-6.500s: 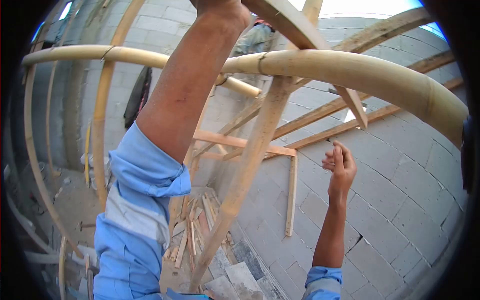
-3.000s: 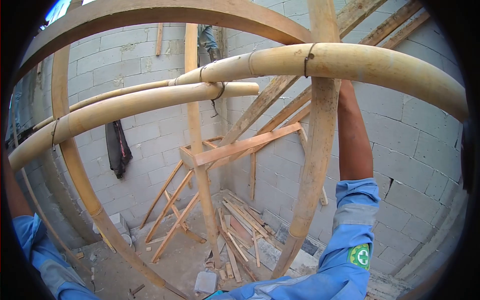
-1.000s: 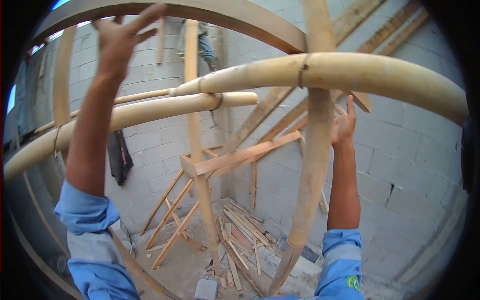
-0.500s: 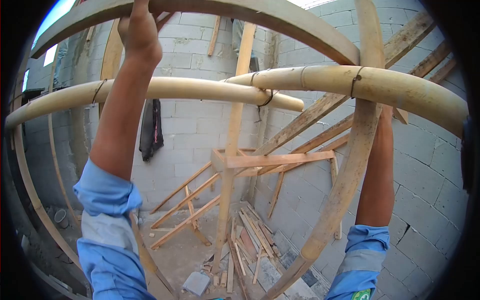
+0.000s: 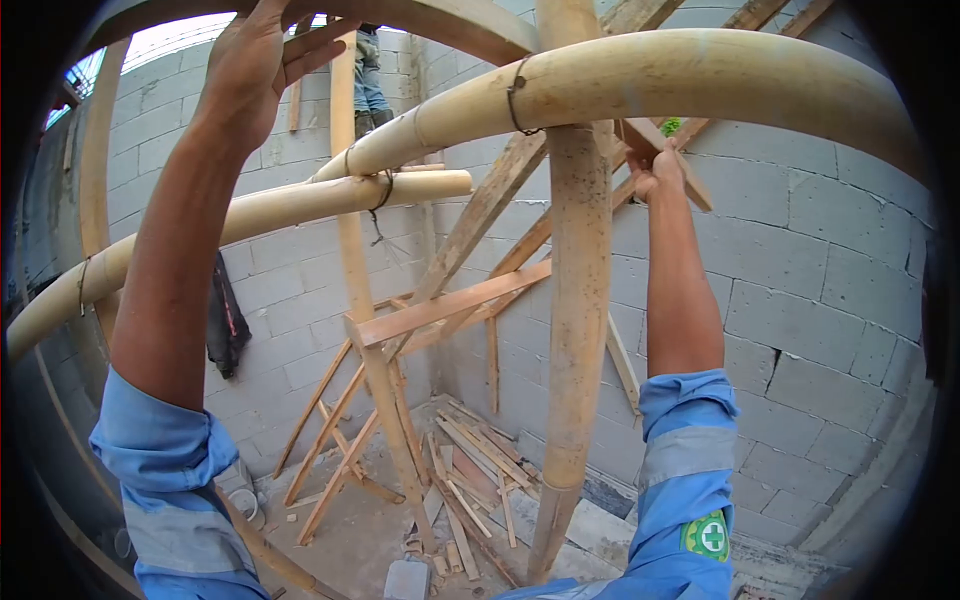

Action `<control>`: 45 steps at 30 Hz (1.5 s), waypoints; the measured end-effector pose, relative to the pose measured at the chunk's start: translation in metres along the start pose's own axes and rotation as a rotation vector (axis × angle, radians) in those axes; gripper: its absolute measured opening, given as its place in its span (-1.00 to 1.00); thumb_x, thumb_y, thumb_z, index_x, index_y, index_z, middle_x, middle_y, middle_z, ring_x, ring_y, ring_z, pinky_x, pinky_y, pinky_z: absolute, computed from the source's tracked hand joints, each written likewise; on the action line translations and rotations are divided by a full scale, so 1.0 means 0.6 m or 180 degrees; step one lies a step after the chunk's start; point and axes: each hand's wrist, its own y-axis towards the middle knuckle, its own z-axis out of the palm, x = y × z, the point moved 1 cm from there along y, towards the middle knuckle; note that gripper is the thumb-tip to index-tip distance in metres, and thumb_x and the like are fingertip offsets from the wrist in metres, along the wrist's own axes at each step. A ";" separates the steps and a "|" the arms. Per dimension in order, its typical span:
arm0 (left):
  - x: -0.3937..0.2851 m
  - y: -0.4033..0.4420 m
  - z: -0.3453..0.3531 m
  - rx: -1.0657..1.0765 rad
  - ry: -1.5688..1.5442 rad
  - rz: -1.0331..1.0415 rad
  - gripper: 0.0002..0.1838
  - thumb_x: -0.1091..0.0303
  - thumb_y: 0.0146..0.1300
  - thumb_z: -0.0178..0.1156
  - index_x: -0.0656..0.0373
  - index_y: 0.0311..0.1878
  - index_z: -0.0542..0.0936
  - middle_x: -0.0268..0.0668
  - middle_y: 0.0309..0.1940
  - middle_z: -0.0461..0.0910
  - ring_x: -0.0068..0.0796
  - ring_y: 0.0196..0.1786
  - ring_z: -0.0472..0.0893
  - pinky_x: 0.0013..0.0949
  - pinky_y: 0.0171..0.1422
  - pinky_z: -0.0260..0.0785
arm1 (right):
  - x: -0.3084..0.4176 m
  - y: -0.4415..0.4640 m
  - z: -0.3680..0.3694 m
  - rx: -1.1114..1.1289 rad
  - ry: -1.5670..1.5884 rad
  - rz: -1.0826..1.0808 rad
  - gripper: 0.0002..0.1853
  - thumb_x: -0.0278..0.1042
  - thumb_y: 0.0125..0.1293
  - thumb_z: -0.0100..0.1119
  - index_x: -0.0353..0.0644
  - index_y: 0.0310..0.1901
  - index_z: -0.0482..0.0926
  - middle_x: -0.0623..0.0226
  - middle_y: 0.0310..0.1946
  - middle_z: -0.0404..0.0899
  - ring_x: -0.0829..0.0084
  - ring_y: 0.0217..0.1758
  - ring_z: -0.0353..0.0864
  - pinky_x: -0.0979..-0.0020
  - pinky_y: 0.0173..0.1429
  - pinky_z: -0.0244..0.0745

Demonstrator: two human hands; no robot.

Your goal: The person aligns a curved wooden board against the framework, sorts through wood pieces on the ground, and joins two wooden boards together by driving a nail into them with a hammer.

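A long wooden plank (image 5: 440, 22) crosses the top of the view and passes behind an upright bamboo post (image 5: 575, 330). My left hand (image 5: 245, 75) is raised at the upper left, its thumb side across the plank and its fingers stretched out beneath and behind. Right of the post, my right hand (image 5: 658, 172) has its fingers around a sloping wooden end, which appears to be the same plank; the bamboo hides the part between. A thick horizontal bamboo pole (image 5: 720, 80) is wired to the post below the plank. Another bamboo pole (image 5: 300, 202) is tied to it on the left.
A person's legs (image 5: 368, 80) show at the back, near the wall. Timber braces (image 5: 490, 215) slope before the grey block wall (image 5: 800, 310). A dark garment (image 5: 228, 320) hangs at left. Wood scraps (image 5: 480, 450) and a grey block (image 5: 408, 580) lie on the floor.
The view has swung right and left again. My left hand has come up from the left edge onto the plank. My right hand, earlier free with fingers raised, is now on the plank's end.
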 end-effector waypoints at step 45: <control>-0.006 0.087 -0.203 -0.1328 -0.1872 0.0820 -0.66 0.45 0.41 0.30 0.26 0.21 0.60 -0.16 0.17 0.66 -0.26 0.27 0.62 -0.14 0.46 0.50 | 0.015 -0.151 0.169 0.1260 -0.0219 -0.0910 -0.48 -0.08 0.51 0.18 -0.36 0.26 0.40 0.14 0.04 0.61 0.27 0.03 0.71 0.21 0.06 0.73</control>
